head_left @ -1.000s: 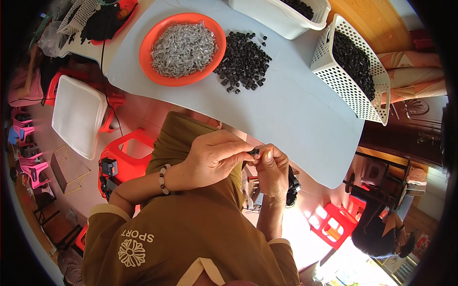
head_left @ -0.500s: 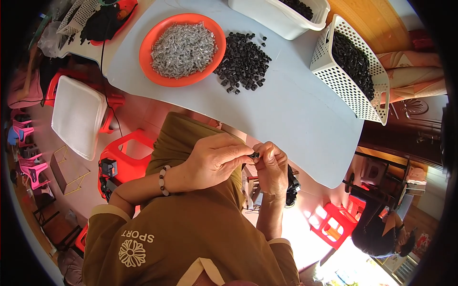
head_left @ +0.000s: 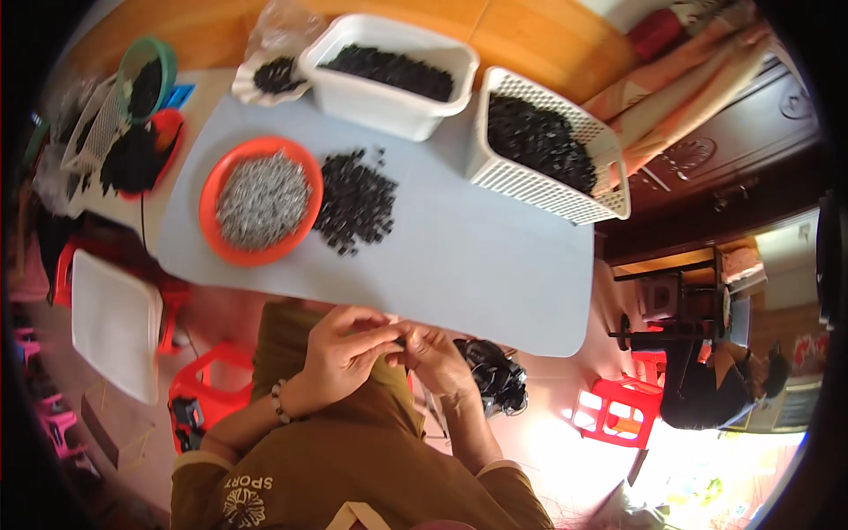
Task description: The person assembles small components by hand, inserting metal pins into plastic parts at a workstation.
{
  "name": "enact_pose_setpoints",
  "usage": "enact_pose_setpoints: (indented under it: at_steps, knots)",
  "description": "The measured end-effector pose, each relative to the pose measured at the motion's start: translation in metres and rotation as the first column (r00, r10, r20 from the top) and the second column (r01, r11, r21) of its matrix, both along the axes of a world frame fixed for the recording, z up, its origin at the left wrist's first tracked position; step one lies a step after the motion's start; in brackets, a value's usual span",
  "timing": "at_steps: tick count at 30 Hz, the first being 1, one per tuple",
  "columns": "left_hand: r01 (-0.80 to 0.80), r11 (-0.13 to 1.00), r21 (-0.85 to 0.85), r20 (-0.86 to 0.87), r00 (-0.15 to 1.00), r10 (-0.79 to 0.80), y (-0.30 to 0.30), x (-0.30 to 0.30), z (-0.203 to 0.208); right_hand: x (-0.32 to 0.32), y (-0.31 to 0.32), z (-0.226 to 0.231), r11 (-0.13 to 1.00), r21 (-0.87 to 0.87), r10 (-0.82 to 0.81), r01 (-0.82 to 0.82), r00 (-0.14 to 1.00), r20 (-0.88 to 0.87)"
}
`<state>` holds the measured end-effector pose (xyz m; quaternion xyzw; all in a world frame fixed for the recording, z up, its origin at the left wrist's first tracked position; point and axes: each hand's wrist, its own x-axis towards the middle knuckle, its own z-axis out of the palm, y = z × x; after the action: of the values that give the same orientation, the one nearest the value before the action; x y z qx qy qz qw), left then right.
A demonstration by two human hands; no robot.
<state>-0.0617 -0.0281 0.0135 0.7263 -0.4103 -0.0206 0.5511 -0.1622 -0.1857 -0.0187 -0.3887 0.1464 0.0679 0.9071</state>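
Note:
Over my lap, just off the table's near edge, both hands meet at the fingertips. My left hand [head_left: 343, 353], with a beaded bracelet at the wrist, is closed in a pinch on a small black part [head_left: 400, 343]. My right hand [head_left: 437, 360] pinches the same part from the other side. Fingers cover most of it, so its exact shape cannot be made out. Ahead on the pale blue table [head_left: 477, 283] lies a loose pile of small black pieces [head_left: 355, 203]. Beside the pile, to its left, an orange-red bowl [head_left: 210, 216] holds many small clear pieces [head_left: 263, 199].
A white tub [head_left: 380, 110] and a perforated white basket [head_left: 539, 196], both filled with black pieces, stand along the table's far side. Red stools [head_left: 212, 380] are on the left and right. A black bag [head_left: 495, 375] lies below the table edge. Another person [head_left: 707, 389] sits far right.
The view has shifted, bringing more of the table's far side into sight. Both hands still pinch the black part together, and less of it shows between the fingers.

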Motion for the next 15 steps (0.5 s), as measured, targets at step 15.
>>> enact_pose_setpoints:
  at_steps: [15]
  knots:
    - [0.115,0.992,-0.047,-0.029,0.993,-0.116,-0.006,0.002,0.001,0.003,-0.003,-0.001,0.965,0.236,-0.113,0.112,0.994,-0.007]
